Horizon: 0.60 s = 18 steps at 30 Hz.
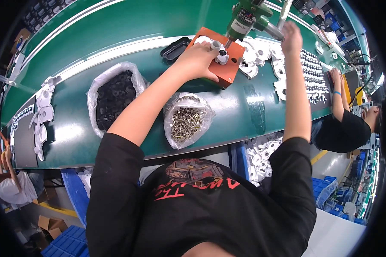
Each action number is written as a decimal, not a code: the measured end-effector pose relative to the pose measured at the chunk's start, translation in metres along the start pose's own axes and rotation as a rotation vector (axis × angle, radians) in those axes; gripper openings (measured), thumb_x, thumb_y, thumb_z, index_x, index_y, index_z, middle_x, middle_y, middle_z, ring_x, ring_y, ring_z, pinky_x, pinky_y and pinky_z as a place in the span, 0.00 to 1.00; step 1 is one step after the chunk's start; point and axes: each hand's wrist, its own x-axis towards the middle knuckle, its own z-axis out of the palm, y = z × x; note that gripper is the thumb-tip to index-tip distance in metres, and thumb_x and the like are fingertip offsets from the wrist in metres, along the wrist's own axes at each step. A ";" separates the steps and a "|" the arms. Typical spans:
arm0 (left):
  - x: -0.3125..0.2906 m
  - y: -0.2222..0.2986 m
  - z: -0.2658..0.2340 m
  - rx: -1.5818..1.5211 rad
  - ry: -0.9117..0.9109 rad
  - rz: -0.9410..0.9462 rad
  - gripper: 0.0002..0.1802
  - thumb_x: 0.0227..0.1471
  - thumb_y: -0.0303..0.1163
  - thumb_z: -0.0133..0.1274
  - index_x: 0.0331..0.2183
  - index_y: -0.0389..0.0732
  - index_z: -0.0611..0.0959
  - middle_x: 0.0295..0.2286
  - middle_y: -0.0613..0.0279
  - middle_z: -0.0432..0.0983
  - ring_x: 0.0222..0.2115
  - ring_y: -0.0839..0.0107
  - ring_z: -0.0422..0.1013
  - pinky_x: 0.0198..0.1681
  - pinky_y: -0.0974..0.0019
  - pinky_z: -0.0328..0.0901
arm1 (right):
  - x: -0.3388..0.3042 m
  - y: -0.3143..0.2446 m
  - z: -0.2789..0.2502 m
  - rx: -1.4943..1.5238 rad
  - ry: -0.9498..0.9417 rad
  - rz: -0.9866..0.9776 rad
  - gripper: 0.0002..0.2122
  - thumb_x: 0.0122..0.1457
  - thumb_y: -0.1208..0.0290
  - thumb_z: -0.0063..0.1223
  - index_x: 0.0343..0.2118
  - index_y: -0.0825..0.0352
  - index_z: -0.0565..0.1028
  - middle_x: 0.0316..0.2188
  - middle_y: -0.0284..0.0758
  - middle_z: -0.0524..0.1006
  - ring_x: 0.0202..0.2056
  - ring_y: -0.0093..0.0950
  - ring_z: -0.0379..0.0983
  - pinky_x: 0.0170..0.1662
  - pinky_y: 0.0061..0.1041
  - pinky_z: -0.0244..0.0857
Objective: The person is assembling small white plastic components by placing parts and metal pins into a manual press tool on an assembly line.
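An orange block fixture [232,70] sits on the green bench, carrying a white plastic part [221,58] with a round neck and a black piece. My left hand [197,61] is closed over this part, fingers at its neck and thumb against the block's near side. Above the block stands a green hand press [243,25], its metal tip coming down beside the part. My right hand [292,38] is raised at the press's pale lever [284,13]; blur hides whether its fingers wrap the bar.
Near me lie a clear bag of screws [187,124] and a bag of black parts [113,96]. A black tray [175,49] sits left of the fixture. White parts [249,60] and rows of small pieces [314,75] lie right. Co-workers [349,128] occupy both sides.
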 end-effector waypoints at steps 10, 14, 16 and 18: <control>0.004 0.006 0.003 -0.017 -0.002 0.005 0.42 0.27 0.55 0.65 0.42 0.38 0.74 0.45 0.47 0.68 0.51 0.50 0.61 0.55 0.56 0.56 | 0.157 -0.095 0.068 -0.081 -0.229 -0.146 0.13 0.51 0.58 0.52 0.32 0.63 0.72 0.22 0.32 0.70 0.20 0.28 0.67 0.27 0.27 0.68; -0.007 0.004 -0.005 0.059 0.034 -0.062 0.44 0.27 0.56 0.65 0.44 0.40 0.74 0.45 0.50 0.68 0.51 0.53 0.62 0.55 0.58 0.57 | 0.088 -0.119 0.099 -0.049 -0.317 -0.092 0.11 0.50 0.62 0.53 0.32 0.65 0.72 0.19 0.34 0.70 0.21 0.30 0.69 0.28 0.29 0.69; -0.003 0.004 -0.005 0.028 0.018 -0.056 0.44 0.27 0.56 0.65 0.44 0.40 0.74 0.45 0.50 0.68 0.50 0.53 0.62 0.54 0.58 0.57 | 0.097 -0.145 0.094 0.006 -0.292 -0.055 0.12 0.50 0.61 0.53 0.30 0.65 0.73 0.19 0.35 0.71 0.21 0.31 0.69 0.28 0.29 0.69; -0.004 0.005 -0.004 -0.007 -0.002 -0.060 0.43 0.27 0.56 0.65 0.44 0.40 0.74 0.45 0.51 0.69 0.50 0.53 0.62 0.54 0.58 0.57 | 0.092 -0.184 0.097 0.106 -0.440 -0.131 0.16 0.56 0.59 0.46 0.37 0.68 0.70 0.26 0.38 0.72 0.28 0.29 0.69 0.34 0.32 0.66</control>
